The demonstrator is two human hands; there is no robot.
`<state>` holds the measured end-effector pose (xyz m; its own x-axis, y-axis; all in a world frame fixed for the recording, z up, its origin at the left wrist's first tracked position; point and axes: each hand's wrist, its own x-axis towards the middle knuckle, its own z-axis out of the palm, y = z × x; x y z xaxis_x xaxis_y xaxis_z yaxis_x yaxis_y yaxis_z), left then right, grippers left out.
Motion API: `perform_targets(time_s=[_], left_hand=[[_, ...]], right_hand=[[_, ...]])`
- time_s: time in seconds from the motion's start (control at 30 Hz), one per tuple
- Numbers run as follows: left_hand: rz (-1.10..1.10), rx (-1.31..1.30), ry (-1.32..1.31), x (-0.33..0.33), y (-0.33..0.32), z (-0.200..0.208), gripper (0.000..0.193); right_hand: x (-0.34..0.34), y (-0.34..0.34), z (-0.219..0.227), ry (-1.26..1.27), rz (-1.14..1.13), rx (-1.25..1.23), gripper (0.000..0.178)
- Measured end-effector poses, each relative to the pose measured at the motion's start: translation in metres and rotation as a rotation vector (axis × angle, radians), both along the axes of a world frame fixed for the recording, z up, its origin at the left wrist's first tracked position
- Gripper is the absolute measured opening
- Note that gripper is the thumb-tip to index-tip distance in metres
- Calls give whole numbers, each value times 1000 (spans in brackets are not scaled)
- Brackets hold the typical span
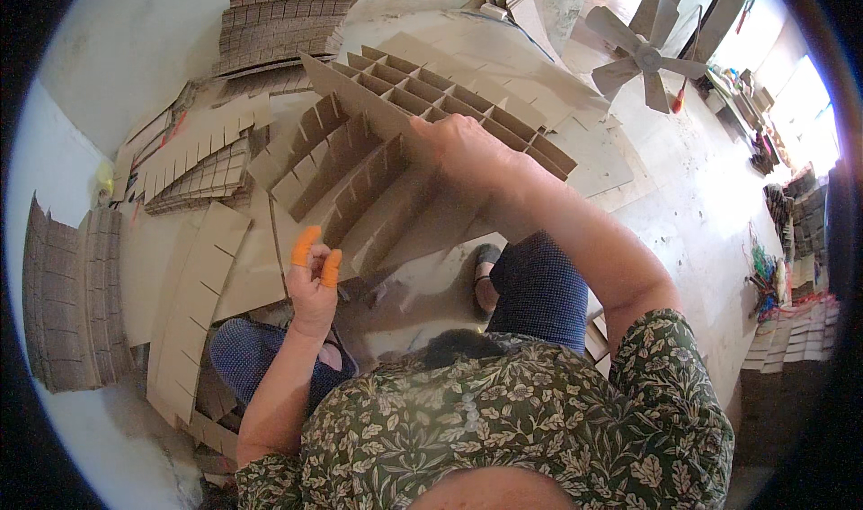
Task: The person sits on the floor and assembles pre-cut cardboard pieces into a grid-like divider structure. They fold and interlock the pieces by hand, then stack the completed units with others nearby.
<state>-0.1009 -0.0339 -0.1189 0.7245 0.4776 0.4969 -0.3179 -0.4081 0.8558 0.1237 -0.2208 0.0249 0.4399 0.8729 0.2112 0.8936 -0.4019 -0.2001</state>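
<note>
My right hand [463,146] is closed on the top edge of a cardboard divider grid [422,87], which is tilted up. Its square cells face away on the far side. On the near side, slotted cardboard strips [360,182] stand out from it, their slots showing along the edges. Below the grid's left part is my left hand [315,285], with orange covers on its fingertips. Its fingers are bent but apart, and nothing shows between them. A long slotted cardboard strip [196,299] lies left of that hand.
Stacks of slotted strips stand at the far left [279,24] and the left wall [76,299]. More strips [202,164] lie on the board at left. A fan [647,58] stands at the far right. Bundled cardboard [791,339] and coloured cords [764,276] lie along the right side.
</note>
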Motion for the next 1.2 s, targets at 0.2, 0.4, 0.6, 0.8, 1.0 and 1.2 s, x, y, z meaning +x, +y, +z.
perform_targets(time_s=[0.2,0.4,0.6,0.8,1.0,1.2], left_hand=[[73,35,41,1,3,7,34],[67,75,82,2,1,7,24],[82,38,90,1,0,5,25],[56,-11,70,0,-4,6,26],[70,92,35,2,-1,-5,30],[61,118,54,3,-2,-2,31]], right_hand=[[-6,1,5,0,8,-19,40],[8,-1,-7,-19,114,131,45],[11,0,-2,-26,128,168,43],[8,4,-11,-51,12,142,28],[2,15,2,-83,-56,38,25],[9,11,-14,-87,-58,77,24]])
